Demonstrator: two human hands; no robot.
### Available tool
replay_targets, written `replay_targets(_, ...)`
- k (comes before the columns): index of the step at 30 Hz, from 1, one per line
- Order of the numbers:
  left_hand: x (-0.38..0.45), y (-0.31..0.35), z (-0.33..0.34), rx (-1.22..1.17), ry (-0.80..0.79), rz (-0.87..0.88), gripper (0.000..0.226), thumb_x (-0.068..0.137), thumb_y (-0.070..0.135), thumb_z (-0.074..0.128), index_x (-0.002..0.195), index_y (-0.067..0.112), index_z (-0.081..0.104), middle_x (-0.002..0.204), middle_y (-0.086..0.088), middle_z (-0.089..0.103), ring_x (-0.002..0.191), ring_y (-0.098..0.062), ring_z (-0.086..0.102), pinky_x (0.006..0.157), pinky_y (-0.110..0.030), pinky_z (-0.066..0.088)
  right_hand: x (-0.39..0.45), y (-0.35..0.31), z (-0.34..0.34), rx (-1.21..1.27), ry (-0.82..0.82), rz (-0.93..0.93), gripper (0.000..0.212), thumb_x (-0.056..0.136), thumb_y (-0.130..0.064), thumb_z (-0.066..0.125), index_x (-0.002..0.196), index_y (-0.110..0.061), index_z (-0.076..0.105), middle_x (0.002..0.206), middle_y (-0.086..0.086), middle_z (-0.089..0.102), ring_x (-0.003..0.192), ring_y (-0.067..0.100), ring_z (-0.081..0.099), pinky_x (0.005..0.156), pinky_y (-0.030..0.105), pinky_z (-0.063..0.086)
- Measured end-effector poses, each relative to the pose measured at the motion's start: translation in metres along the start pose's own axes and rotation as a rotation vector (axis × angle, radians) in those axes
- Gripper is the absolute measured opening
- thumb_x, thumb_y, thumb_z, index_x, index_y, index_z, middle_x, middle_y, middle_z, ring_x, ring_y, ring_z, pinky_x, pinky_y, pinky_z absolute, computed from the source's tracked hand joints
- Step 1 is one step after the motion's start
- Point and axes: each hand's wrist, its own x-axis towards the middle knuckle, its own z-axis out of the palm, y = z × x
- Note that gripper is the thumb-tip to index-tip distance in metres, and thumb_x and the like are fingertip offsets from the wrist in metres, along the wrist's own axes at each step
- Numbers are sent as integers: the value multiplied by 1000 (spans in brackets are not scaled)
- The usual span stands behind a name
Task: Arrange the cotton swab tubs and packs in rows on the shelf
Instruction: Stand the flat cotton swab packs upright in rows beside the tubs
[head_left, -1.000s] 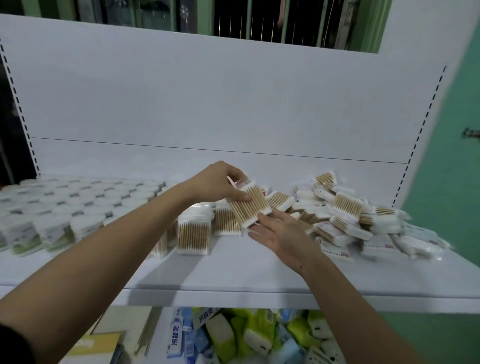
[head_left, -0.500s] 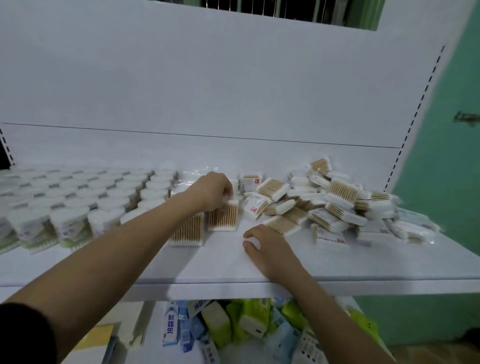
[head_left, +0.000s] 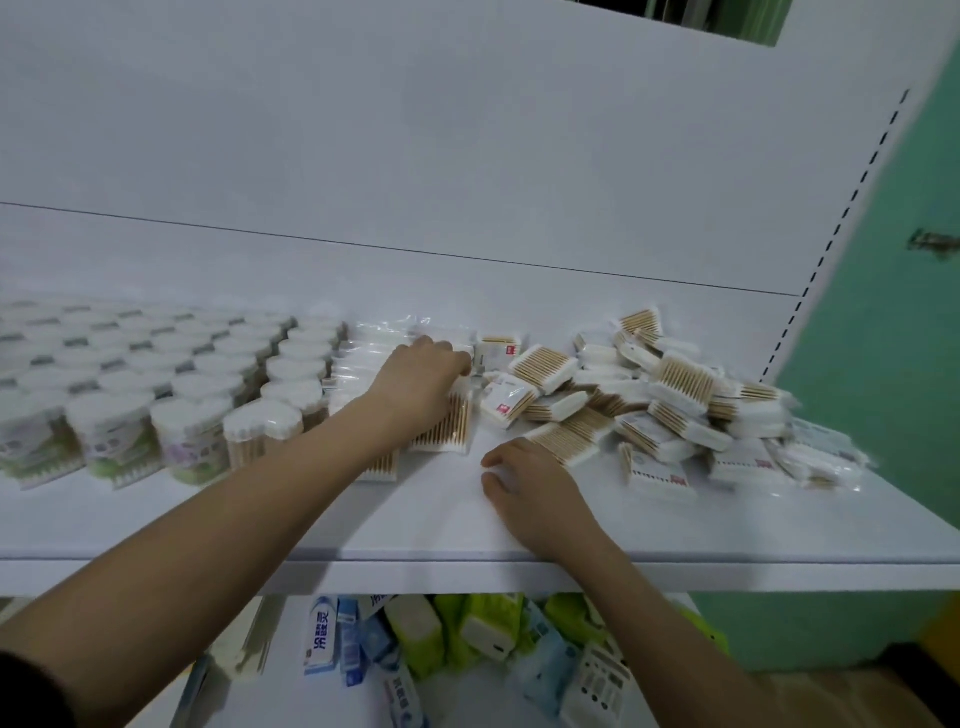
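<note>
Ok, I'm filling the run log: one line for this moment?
left hand: on upright clear wooden-stick swab pack | right hand: flat on white shelf | loose pack pile: unsorted

I see my left hand (head_left: 423, 376) on an upright swab pack (head_left: 447, 423); my right hand (head_left: 535, 486) rests flat on the shelf (head_left: 727, 525).
</note>
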Motion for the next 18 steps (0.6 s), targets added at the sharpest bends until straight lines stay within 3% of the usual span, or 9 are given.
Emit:
replay_targets(3, -11, 13, 0, -74, 169, 7, 42, 87, 14, 57, 129, 19, 55, 125, -6, 55, 119, -29, 44, 92, -39, 40, -1, -4, -3, 69, 22, 22, 21, 99, -25, 50, 112, -16, 64, 110, -1, 60, 103, 13, 54, 91, 28, 43)
replay_targets(6, -30, 41, 1, -487, 290, -53, 32, 87, 18, 62, 118, 17, 64, 114, -2, 60, 108, -21, 49, 91, -30, 39, -10, -3, -11, 358, 183, 103, 15, 98, -19, 54, 105, -19, 67, 101, -6, 65, 91, 2, 56, 79, 13, 44)
replay_targets(8, -44, 62, 7, -683, 267, -133, 27, 88, 17, 63, 115, 15, 66, 107, 0, 60, 99, -13, 51, 85, -23, 38, -18, 5, -21, 428, 264, 121, 13, 97, -18, 56, 99, -22, 68, 93, -8, 66, 85, 0, 57, 72, 9, 42)
replay_targets(10, -52, 78, 22, -767, 238, -192, 29, 87, 19, 66, 116, 15, 65, 109, -1, 61, 97, -12, 54, 86, -26, 43, -25, 18, -34, 380, 282, 112, 11, 97, -20, 56, 94, -23, 67, 85, -10, 66, 79, 0, 58, 67, 10, 41)
replay_targets(15, -39, 111, 54, -767, 92, -293, 58, 78, 36, 74, 131, 21, 53, 133, -8, 48, 125, -22, 43, 102, -28, 33, -39, 55, -50, 270, 242, 115, 14, 96, -19, 57, 84, -23, 63, 70, -12, 59, 70, 3, 56, 60, 18, 43)
replay_targets(18, -27, 129, 65, -673, 51, -361, 72, 74, 51, 73, 137, 28, 47, 138, -8, 46, 129, -26, 37, 105, -35, 33, -40, 70, -50, 388, 248, 160, 20, 96, -17, 55, 77, -23, 58, 70, -4, 60, 65, 8, 55, 59, 22, 42)
